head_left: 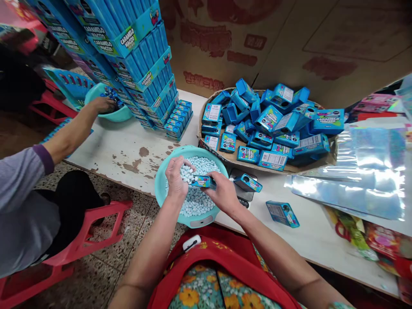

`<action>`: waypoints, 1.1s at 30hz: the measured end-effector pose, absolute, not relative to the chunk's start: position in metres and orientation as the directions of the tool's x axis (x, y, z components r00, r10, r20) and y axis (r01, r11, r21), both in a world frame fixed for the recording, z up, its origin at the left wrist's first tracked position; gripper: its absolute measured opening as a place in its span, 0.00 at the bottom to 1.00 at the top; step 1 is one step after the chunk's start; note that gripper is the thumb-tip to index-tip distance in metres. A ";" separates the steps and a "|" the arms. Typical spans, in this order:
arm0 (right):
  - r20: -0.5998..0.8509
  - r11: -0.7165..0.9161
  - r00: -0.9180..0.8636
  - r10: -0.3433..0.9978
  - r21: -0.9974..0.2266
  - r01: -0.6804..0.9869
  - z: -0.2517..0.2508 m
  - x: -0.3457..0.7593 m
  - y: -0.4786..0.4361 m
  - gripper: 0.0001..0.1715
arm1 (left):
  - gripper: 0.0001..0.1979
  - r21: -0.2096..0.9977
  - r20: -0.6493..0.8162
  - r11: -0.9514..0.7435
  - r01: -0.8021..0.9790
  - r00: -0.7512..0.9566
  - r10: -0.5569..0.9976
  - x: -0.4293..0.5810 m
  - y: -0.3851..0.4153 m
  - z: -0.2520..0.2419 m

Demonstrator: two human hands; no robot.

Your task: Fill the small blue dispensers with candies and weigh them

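Observation:
My left hand (pixel 175 175) is cupped around a heap of small pale-blue candies (pixel 187 172), against the end of a blue candy box (pixel 202 182). That box lies on its side in my right hand (pixel 223 191), gripped between thumb and fingers. Both hands are over a turquoise basin (pixel 161 180) filled with the same loose candies. To the right, a blue box (pixel 247 183) rests on a dark phone-like object (pixel 243 202), and another blue box (pixel 282 213) lies on the table.
A cut-down carton (pixel 225 159) piled with blue boxes stands behind the basin. Packed displays (pixel 141 64) rise in tall stacks at the left. A co-worker's hand (pixel 104 105) reaches into another turquoise basin (pixel 120 115). Shiny sheets (pixel 354 184) cover the table's right side.

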State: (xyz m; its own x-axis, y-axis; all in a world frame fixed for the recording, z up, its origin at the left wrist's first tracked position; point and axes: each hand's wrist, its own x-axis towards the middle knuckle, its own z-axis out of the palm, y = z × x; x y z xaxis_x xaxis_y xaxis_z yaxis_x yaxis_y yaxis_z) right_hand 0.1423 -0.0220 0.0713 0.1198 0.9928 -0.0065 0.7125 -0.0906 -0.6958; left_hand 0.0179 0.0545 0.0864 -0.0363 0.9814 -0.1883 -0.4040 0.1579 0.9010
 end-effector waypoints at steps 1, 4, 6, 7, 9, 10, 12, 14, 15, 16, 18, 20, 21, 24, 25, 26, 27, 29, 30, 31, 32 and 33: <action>-0.018 -0.104 0.129 0.991 -0.702 0.704 0.072 0.143 -0.021 0.13 | 0.14 0.900 -0.194 0.166 -0.403 -0.029 0.980 0.018 0.056 0.086; -0.031 -0.133 0.161 0.986 -0.724 0.677 0.073 0.144 -0.018 0.13 | 0.14 0.895 -0.227 0.188 -0.405 -0.050 0.973 0.020 0.060 0.086; -0.027 -0.131 0.167 0.986 -0.744 0.655 0.074 0.145 -0.018 0.13 | 0.14 0.896 -0.239 0.191 -0.401 -0.073 0.968 0.022 0.061 0.087; -0.022 -0.125 0.166 0.986 -0.754 0.645 0.074 0.146 -0.018 0.13 | 0.14 0.899 -0.234 0.185 -0.396 -0.078 0.969 0.023 0.061 0.088; -0.020 -0.120 0.165 0.986 -0.772 0.625 0.074 0.147 -0.019 0.13 | 0.14 0.904 -0.216 0.168 -0.393 -0.081 0.973 0.025 0.060 0.090; -0.020 -0.119 0.165 0.986 -0.778 0.617 0.075 0.147 -0.019 0.13 | 0.14 0.904 -0.212 0.165 -0.394 -0.080 0.974 0.027 0.058 0.091; -0.017 -0.124 0.179 0.984 -0.786 0.605 0.076 0.148 -0.020 0.14 | 0.13 0.906 -0.203 0.155 -0.394 -0.082 0.976 0.029 0.056 0.092; -0.019 -0.134 0.196 0.980 -0.795 0.592 0.077 0.148 -0.021 0.15 | 0.12 0.911 -0.188 0.139 -0.388 -0.090 0.978 0.031 0.055 0.092; -0.015 -0.132 0.201 0.979 -0.801 0.584 0.077 0.148 -0.021 0.15 | 0.12 0.913 -0.177 0.129 -0.386 -0.092 0.980 0.031 0.055 0.092; -0.009 -0.126 0.204 0.979 -0.811 0.572 0.078 0.148 -0.022 0.14 | 0.11 0.915 -0.163 0.114 -0.386 -0.095 0.982 0.032 0.055 0.092; 0.006 -0.112 0.211 0.977 -0.831 0.544 0.077 0.147 -0.021 0.14 | 0.11 0.918 -0.148 0.100 -0.384 -0.097 0.984 0.032 0.057 0.092; 0.014 -0.106 0.221 0.975 -0.845 0.524 0.075 0.146 -0.020 0.14 | 0.12 0.921 -0.157 0.115 -0.373 -0.085 0.984 0.032 0.060 0.093; 0.015 -0.106 0.225 0.974 -0.849 0.518 0.074 0.145 -0.020 0.14 | 0.12 0.923 -0.166 0.128 -0.364 -0.074 0.983 0.032 0.061 0.093; 0.012 -0.111 0.230 0.973 -0.850 0.515 0.071 0.143 -0.018 0.14 | 0.13 0.934 -0.163 0.138 -0.331 -0.048 0.986 0.033 0.063 0.096; 0.009 -0.115 0.232 0.973 -0.847 0.518 0.070 0.143 -0.018 0.14 | 0.13 0.940 -0.148 0.126 -0.318 -0.044 0.988 0.034 0.063 0.097; 0.004 -0.122 0.234 0.972 -0.844 0.522 0.071 0.143 -0.018 0.14 | 0.13 0.947 -0.132 0.113 -0.302 -0.042 0.990 0.035 0.062 0.098; -0.002 -0.132 0.240 0.971 -0.840 0.526 0.072 0.143 -0.018 0.14 | 0.13 0.953 -0.117 0.100 -0.287 -0.043 0.992 0.036 0.060 0.099; -0.009 -0.146 0.255 0.967 -0.840 0.523 0.077 0.143 -0.020 0.14 | 0.12 0.960 -0.093 0.076 -0.268 -0.049 0.994 0.037 0.056 0.102; -0.005 -0.143 0.258 0.966 -0.844 0.518 0.080 0.143 -0.021 0.14 | 0.12 0.962 -0.078 0.060 -0.265 -0.058 0.995 0.038 0.055 0.103; 0.002 -0.135 0.259 0.966 -0.848 0.512 0.083 0.144 -0.023 0.14 | 0.12 0.963 -0.061 0.039 -0.266 -0.074 0.995 0.039 0.053 0.104; 0.009 -0.129 0.261 0.965 -0.852 0.507 0.086 0.144 -0.024 0.14 | 0.12 0.963 -0.045 0.019 -0.270 -0.090 0.995 0.039 0.052 0.105; 0.008 -0.132 0.267 0.964 -0.855 0.502 0.088 0.144 -0.025 0.15 | 0.11 0.962 -0.035 0.007 -0.272 -0.101 0.994 0.040 0.051 0.105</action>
State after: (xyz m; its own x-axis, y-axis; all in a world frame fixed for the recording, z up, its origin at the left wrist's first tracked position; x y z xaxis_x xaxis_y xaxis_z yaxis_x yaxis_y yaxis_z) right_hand 0.1442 -0.0255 0.0877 0.2670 0.9637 0.0084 0.5021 -0.1317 -0.8547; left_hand 0.0403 0.0509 0.1051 -0.1013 0.9942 -0.0355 -0.2718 0.0067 0.9623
